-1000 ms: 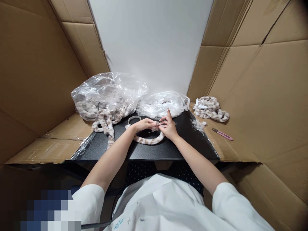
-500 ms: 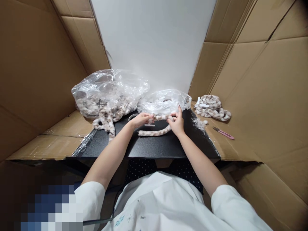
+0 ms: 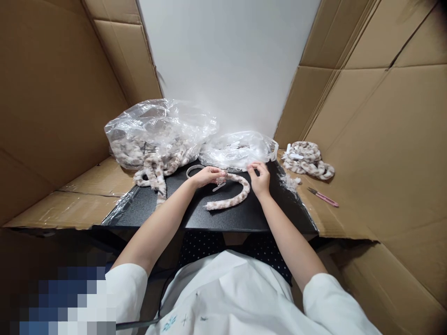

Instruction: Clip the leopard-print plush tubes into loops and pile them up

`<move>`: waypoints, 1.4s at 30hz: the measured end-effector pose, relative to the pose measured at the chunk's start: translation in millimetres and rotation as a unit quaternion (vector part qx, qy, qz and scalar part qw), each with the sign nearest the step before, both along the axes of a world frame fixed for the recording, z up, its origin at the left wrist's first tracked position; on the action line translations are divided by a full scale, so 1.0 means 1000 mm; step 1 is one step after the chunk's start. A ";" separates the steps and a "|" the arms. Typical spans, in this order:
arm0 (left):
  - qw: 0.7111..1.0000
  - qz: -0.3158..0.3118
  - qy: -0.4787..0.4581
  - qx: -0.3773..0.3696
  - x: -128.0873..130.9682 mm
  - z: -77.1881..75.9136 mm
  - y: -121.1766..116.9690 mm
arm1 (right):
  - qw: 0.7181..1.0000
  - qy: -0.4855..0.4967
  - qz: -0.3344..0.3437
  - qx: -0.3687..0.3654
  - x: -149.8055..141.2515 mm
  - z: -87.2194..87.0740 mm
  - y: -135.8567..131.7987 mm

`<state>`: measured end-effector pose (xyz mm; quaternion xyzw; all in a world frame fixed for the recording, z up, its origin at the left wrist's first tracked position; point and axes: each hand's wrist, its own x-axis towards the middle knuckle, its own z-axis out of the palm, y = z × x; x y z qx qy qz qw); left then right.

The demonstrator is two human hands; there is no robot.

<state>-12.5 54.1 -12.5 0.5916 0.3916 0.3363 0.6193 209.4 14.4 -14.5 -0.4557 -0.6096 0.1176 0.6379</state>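
Note:
My left hand (image 3: 209,176) pinches one end of a fluffy cream plush cord with brown spots (image 3: 240,197). From that grip the cord curves round to the right and back, its free end lying on the black table. A small white tab (image 3: 220,187) hangs just under my left fingertips. My right hand (image 3: 259,178) is apart from the cord, by the front of a clear plastic bag (image 3: 233,151). Its thumb and fingers are drawn together, and whatever lies between them is too small to make out. Behind my left wrist a pale thin loop (image 3: 194,170) lies partly hidden.
A big clear bag (image 3: 157,125) spills more spotted plush cords at the left. On cardboard at the right lie a coiled bundle of cords (image 3: 307,158) and pink-handled thread snips (image 3: 324,198). White fluff (image 3: 290,180) sits by the table's right edge. Cardboard walls rise on both sides.
My right hand has let go of the plush cord and moved slightly right. The cord's loop has dropped and swung into a rounder curve, while my left hand keeps its end.

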 end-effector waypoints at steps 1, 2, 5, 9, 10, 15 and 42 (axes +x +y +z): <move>1.000 -0.006 -0.003 0.003 0.001 0.000 -0.002 | 0.998 0.011 0.063 -0.028 -0.004 0.000 0.000; 1.000 -0.011 -0.008 0.006 0.003 0.001 -0.003 | 0.991 0.025 0.117 -0.058 -0.008 -0.001 0.001; 0.999 -0.011 -0.031 0.009 0.007 0.003 -0.009 | 0.968 0.055 0.211 -0.121 -0.020 -0.004 0.002; 0.999 -0.012 -0.049 0.017 0.013 0.003 -0.013 | 0.943 0.075 0.273 -0.173 -0.029 -0.008 0.000; 0.999 -0.014 -0.048 0.021 0.015 0.003 -0.014 | 0.940 0.077 0.279 -0.183 -0.030 -0.009 0.000; 0.998 -0.007 -0.054 0.030 0.024 -0.003 -0.013 | 0.948 0.080 0.246 -0.185 -0.033 -0.014 0.001; 0.971 0.024 0.054 0.233 0.020 0.028 -0.017 | 0.964 -0.016 0.118 -0.240 -0.001 0.031 0.018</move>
